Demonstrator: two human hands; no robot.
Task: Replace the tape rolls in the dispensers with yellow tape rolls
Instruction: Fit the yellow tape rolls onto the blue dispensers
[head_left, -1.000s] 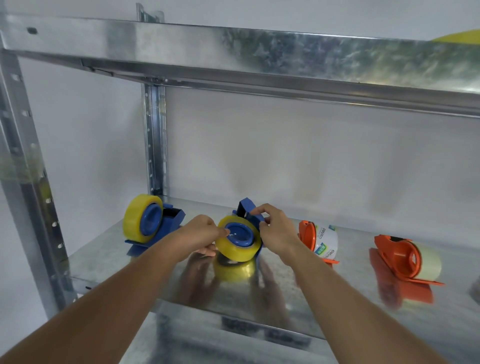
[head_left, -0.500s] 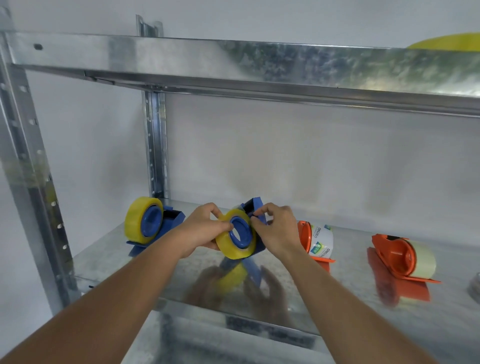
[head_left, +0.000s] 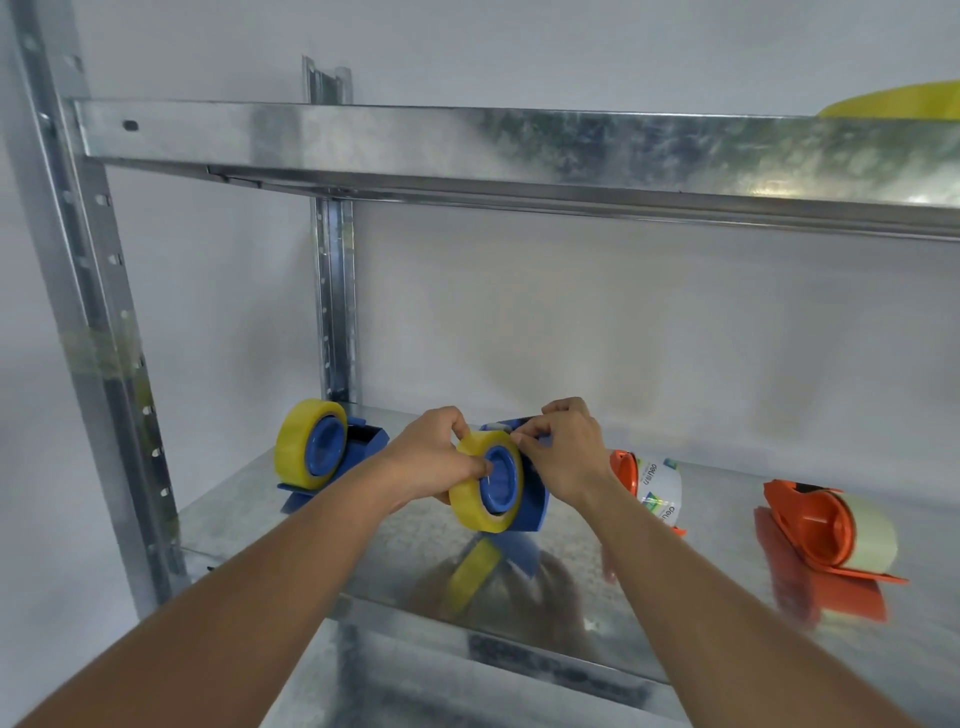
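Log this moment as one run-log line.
left hand: holds blue dispenser | right hand: pinches at yellow roll top | two orange dispensers: not yellow

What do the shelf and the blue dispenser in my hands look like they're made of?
Shelf: likely galvanized steel, a shiny grey mottled surface that mirrors the hands. Blue dispenser: apparently moulded plastic, smooth, uniform colour, slight sheen.
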